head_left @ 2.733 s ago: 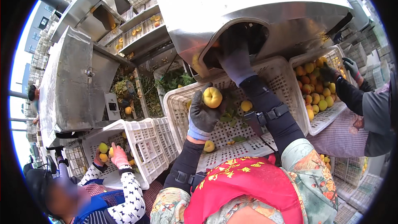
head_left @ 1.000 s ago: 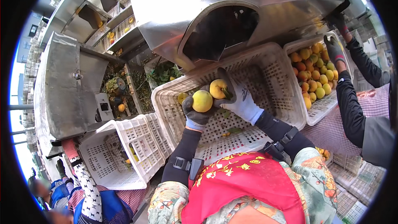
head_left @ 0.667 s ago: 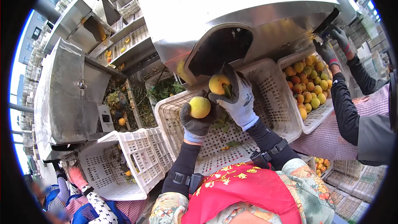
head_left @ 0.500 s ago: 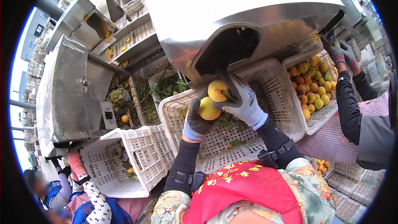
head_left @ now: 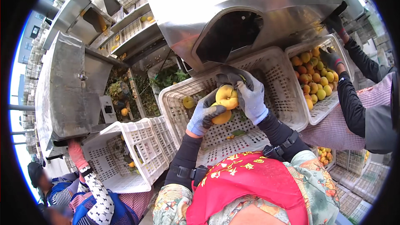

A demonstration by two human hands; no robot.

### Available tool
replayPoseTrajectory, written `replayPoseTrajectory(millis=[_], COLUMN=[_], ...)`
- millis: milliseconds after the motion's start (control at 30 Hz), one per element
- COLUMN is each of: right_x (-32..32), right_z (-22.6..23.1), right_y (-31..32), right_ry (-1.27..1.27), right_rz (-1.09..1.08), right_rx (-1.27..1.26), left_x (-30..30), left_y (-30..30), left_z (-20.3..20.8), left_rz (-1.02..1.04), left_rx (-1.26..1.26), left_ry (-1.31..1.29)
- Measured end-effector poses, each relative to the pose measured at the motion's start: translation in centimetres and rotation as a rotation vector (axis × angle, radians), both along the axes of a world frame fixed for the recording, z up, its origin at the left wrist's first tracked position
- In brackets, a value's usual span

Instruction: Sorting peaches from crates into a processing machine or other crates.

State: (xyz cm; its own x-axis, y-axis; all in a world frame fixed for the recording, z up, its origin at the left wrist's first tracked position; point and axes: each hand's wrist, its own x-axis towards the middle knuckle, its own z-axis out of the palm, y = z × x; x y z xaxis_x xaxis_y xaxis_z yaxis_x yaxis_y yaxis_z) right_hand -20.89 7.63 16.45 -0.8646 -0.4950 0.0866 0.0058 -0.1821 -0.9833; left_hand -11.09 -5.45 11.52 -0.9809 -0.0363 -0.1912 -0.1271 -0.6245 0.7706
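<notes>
Two yellow peaches are gathered in my left hand, gloved in grey and pale blue. The upper peach shows its stem hollow, and the lower peach is partly covered by it. Close beside them is my right hand, its gloved fingers pinched together around a small green leaf bit. Both hands are over a white slatted crate. Inside that crate lie a single yellow peach at the left and some loose leaves.
A metal machine housing with a dark opening overhangs the crate's far side. At right, a co-worker's gloved hand is over a crate full of peaches. Another white crate stands at left, near a co-worker's pink-gloved arm.
My right hand has drawn away from the upper peach, and the leaf against that peach is gone. My left hand has turned the peaches. The right co-worker's hands have moved apart.
</notes>
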Motion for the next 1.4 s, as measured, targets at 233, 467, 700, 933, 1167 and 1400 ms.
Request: replayPoseTrajectory(millis=[233, 467, 700, 933, 1167, 1400], right_x=[1.0, 3.2, -3.2, -6.4, -6.8, -8.1], right_z=[-0.6, -1.6, 1.3, -1.5, -2.2, -0.5], right_y=[-0.5, -0.7, -2.0, -2.8, -4.1, -5.9], right_ry=[-0.247, -0.021, 0.551, 0.853, 0.793, 0.841], right_rz=[0.099, -0.002, -0.059, -0.109, -0.179, -0.397], right_rx=[-0.355, 0.151, 0.345, 0.642, 0.639, 0.414], left_x=[0.1, -1.2, -2.0, -1.4, -0.6, -1.3], left_y=[0.3, 2.8, 1.8, 0.8, -0.6, -0.7], left_z=[-1.2, -3.1, -2.6, -4.2, -5.2, -4.5], left_rz=[0.099, 0.507, 0.553, 0.574, 0.443, 0.357], left_rx=[0.09, -0.027, -0.366, -0.204, -1.09, 0.12], left_ry=[0.059, 0.155, 0.136, -0.049, 0.121, 0.035])
